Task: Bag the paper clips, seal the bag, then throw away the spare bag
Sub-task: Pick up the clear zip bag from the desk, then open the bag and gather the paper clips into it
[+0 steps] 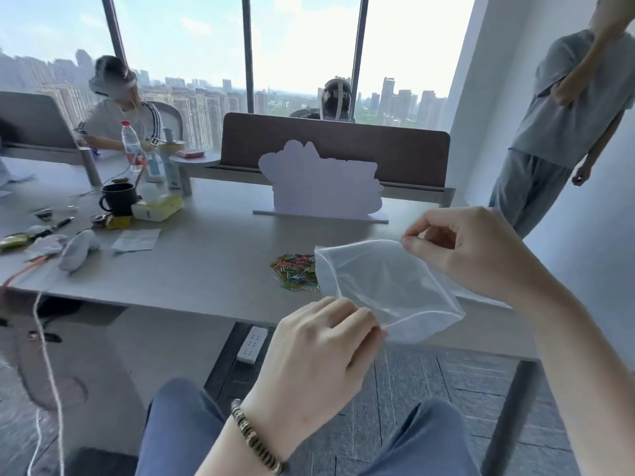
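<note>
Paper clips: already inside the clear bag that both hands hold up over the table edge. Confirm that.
Not right. The head view shows the paper clips heaped loose on the table, beside the clear bag, which looks empty. Left hand and right hand do hold it up.

Bare desk (213, 269) left of clips (295, 271); bag (388, 286) probably overhangs right side.

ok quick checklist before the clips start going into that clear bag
1. Left hand pinching the near edge of the clear plastic zip bag: ok.
2. Right hand pinching the far edge: ok.
3. Bag mouth pulled open: cannot tell.
4. Bag empty: ok.
5. Pile of coloured paper clips lying loose on the grey table, beside the bag: ok.
6. Spare bag located: cannot tell, none visible.
</note>
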`<act>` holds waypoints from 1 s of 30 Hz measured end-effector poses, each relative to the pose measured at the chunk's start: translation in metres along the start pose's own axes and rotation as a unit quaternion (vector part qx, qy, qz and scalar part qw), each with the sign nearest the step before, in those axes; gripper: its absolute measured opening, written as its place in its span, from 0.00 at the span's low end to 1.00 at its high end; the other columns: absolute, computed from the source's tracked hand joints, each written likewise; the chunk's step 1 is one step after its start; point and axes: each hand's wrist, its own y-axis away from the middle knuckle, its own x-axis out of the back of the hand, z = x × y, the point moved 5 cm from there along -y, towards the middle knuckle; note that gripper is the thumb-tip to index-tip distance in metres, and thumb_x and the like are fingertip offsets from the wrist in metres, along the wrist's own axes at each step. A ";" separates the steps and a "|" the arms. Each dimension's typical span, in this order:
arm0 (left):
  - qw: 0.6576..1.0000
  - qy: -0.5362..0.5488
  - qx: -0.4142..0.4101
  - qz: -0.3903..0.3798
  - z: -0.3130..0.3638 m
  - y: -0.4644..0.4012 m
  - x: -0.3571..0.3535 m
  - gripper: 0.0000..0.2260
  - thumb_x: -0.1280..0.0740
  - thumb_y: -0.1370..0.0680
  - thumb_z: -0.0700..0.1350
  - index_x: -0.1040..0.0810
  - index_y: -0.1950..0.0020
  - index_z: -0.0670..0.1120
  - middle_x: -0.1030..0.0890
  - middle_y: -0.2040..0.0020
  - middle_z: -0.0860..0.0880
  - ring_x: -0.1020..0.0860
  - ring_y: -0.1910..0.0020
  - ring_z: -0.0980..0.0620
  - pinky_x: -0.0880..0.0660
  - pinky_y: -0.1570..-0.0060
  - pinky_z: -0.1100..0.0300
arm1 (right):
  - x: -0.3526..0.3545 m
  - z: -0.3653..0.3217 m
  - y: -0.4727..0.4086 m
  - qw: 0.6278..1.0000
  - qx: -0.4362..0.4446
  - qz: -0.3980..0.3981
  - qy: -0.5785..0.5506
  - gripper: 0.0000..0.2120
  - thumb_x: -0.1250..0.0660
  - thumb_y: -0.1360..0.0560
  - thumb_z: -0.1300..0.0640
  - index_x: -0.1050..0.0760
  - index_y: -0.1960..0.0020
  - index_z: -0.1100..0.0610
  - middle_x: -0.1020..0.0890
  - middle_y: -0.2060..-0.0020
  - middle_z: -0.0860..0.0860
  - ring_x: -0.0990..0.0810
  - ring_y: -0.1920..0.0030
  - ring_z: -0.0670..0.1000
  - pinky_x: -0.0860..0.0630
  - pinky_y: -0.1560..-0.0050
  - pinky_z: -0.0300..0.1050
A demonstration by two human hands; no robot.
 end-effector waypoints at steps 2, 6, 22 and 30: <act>1.000 -0.014 -0.004 0.000 0.008 0.016 0.019 0.10 0.32 0.21 0.47 0.21 0.62 0.47 0.21 0.65 0.53 0.24 0.67 0.52 0.26 0.67 0.56 | -0.003 -0.016 0.011 1.000 0.009 -0.009 -0.011 0.06 0.27 0.26 0.54 0.16 0.62 0.49 0.23 0.75 0.36 0.25 0.69 0.38 0.33 0.62 0.25; 0.999 -0.035 -0.002 0.009 0.016 0.047 0.046 0.11 0.32 0.21 0.47 0.22 0.63 0.48 0.23 0.68 0.54 0.26 0.68 0.52 0.27 0.69 0.56 | -0.016 -0.045 0.028 0.999 0.018 -0.035 -0.015 0.07 0.27 0.25 0.54 0.17 0.62 0.48 0.22 0.76 0.44 0.25 0.70 0.38 0.31 0.63 0.28; 0.987 -0.025 0.149 -0.059 -0.067 0.129 0.015 0.08 0.36 0.23 0.53 0.22 0.59 0.53 0.21 0.65 0.55 0.23 0.70 0.55 0.24 0.70 0.56 | -0.176 -0.038 0.028 0.986 -0.014 -0.166 -0.025 0.05 0.28 0.27 0.54 0.15 0.60 0.51 0.18 0.70 0.44 0.23 0.68 0.38 0.29 0.62 0.30; 0.966 -0.055 0.209 -0.140 -0.113 0.137 -0.051 0.06 0.35 0.24 0.51 0.22 0.59 0.52 0.22 0.66 0.55 0.25 0.71 0.54 0.25 0.70 0.58 | -0.229 0.022 0.017 0.977 -0.080 -0.192 -0.045 0.09 0.32 0.24 0.47 0.15 0.51 0.49 0.16 0.64 0.45 0.18 0.60 0.47 0.20 0.54 0.47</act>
